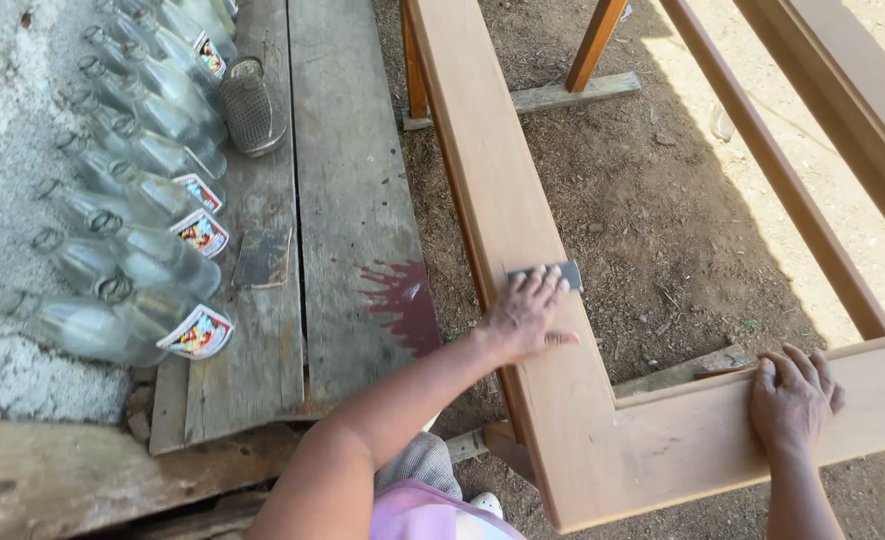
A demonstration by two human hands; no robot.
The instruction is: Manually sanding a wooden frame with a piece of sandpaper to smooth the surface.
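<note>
Lying under L hand (525, 318) fingers: sandpaper (553, 272)

Bare brown dirt ground (663, 210), partly sunlit at upper right, carrying a platform of grey weathered wooden planks (348, 190) at left. Along the platform's left edge, a row of clear glass bottles (133, 250) lying on their sides, several with colourful labels, necks over pale grey gravel (3, 150). Near the platform's far edge, a domed metal mesh object (253, 105) just beside the bottles. Mid-platform, a dark flat patch (263, 258); at the right edge, a dark red stain (403, 300). On the dirt, a light brown wooden frame (508, 200) raised on wooden legs (595, 42), a short plank (563, 96) beneath them.
</note>
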